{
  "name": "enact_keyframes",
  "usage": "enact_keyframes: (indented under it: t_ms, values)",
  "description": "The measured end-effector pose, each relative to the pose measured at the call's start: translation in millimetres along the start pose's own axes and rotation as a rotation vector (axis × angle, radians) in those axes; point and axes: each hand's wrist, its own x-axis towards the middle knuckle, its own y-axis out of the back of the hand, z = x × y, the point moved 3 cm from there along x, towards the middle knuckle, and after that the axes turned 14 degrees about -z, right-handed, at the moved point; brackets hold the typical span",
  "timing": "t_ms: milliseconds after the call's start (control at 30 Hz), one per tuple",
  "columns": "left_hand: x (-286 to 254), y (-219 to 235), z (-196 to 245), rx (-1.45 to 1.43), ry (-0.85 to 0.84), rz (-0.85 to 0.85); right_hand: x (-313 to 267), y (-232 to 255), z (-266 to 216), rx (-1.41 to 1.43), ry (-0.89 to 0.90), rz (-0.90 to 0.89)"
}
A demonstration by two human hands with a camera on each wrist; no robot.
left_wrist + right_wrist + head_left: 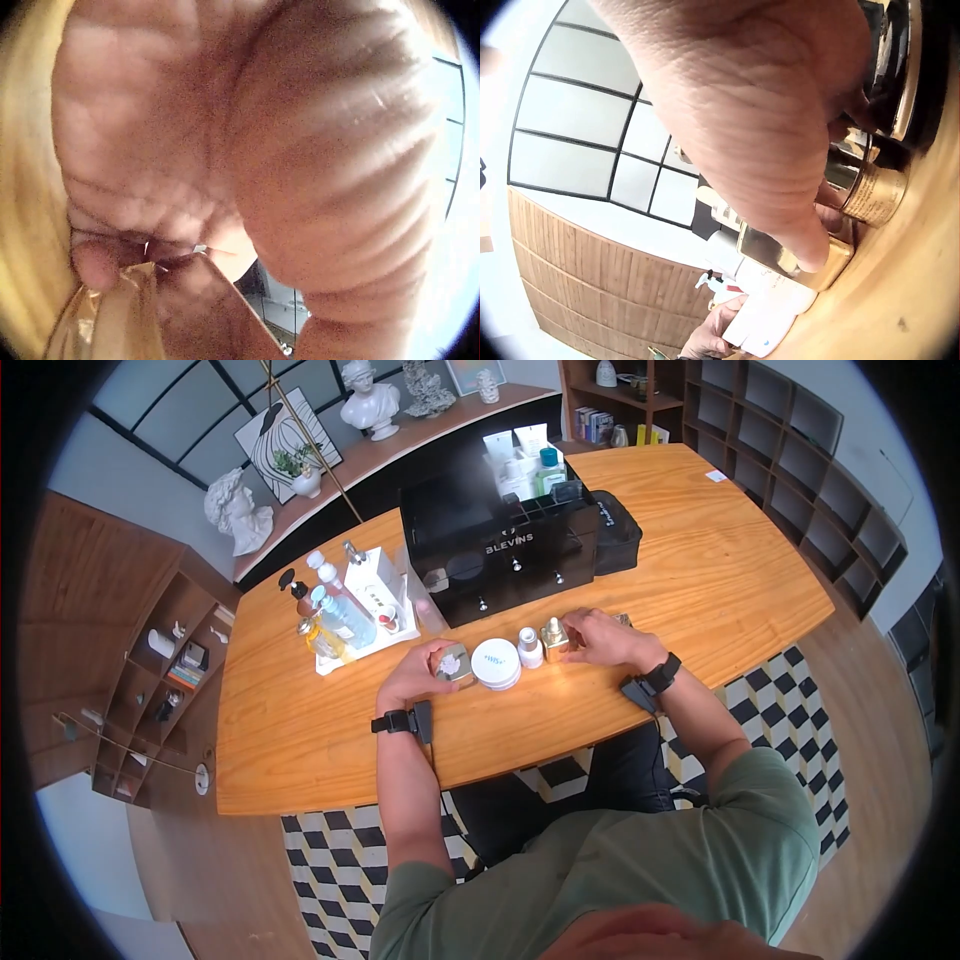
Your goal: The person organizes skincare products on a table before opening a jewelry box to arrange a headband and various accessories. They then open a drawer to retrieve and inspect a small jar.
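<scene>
My left hand (412, 672) grips a squarish, shiny gold-sided bottle (453, 665) with a pale top, at the left end of a short row. In the left wrist view its gold side (120, 315) shows below the palm, between thumb and fingers. Beside it stand a white round jar (497, 663) and a small white bottle (530, 648). At the row's right, my right hand (605, 637) pinches a gold perfume bottle (553, 640), thumb on its side. A round gold-labelled container (877, 193) stands right behind the fingers in the right wrist view.
A black drawer case (500, 555) holding tubes and bottles stands behind the row, with a black bag (617, 535) at its right. A white tray (400, 630) of pump bottles is at the left. All stand on the wooden table (310, 745).
</scene>
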Motion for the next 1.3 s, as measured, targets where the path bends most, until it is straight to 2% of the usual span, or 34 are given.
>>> enact_keyframes:
  t_ms: [67, 133, 233, 467, 533, 567, 633, 667, 733, 833, 967, 1100, 1167, 1200, 1233, 1300]
  values:
    - [0, 1, 0, -0.059, -0.026, -0.021, -5, 1, 4, -0.023, 0.025, 0.009]
    - [1, 2, 0, -0.051, -0.016, -0.015, -14, 12, 3, -0.179, 0.107, 0.203]
    - [1, 1, -1, -0.074, -0.007, -0.015, -31, 41, -5, -0.187, 0.072, 0.301]
    - [2, 2, -6, -0.083, -0.036, -0.037, -36, 110, -28, -0.167, 0.198, 0.354]
    - [2, 3, -6, -0.072, -0.030, -0.030, -29, 126, -30, -0.192, 0.232, 0.472]
    - [1, 3, -6, -0.061, -0.020, -0.025, -22, 134, -30, -0.194, 0.234, 0.473]
    - [2, 5, -8, -0.076, -0.026, -0.031, -7, 158, -25, -0.029, 0.187, 0.586]
    - [3, 5, -10, -0.093, -0.029, -0.038, 2, 169, -24, -0.031, 0.187, 0.588]
    - [3, 6, -13, -0.097, -0.035, -0.042, 18, 197, -27, -0.153, 0.217, 0.707]
    - [3, 6, -12, -0.104, -0.040, -0.044, 48, 233, -25, -0.224, 0.182, 0.769]
    - [3, 6, -12, -0.114, -0.043, -0.052, 101, 268, 3, -0.326, 0.205, 0.748]
    - [4, 8, -16, -0.099, -0.061, -0.062, 137, 281, 24, -0.434, 0.091, 0.707]
    - [4, 8, -15, -0.109, -0.070, -0.061, 151, 283, 40, -0.368, -0.206, 0.525]
    - [4, 7, -14, -0.106, -0.072, -0.058, 157, 284, 45, -0.458, -0.259, 0.484]
    - [3, 7, -14, -0.105, -0.075, -0.057, 153, 284, 42, -0.460, -0.256, 0.488]
    - [3, 6, -13, -0.103, -0.080, -0.056, 144, 278, 33, -0.470, -0.102, 0.483]
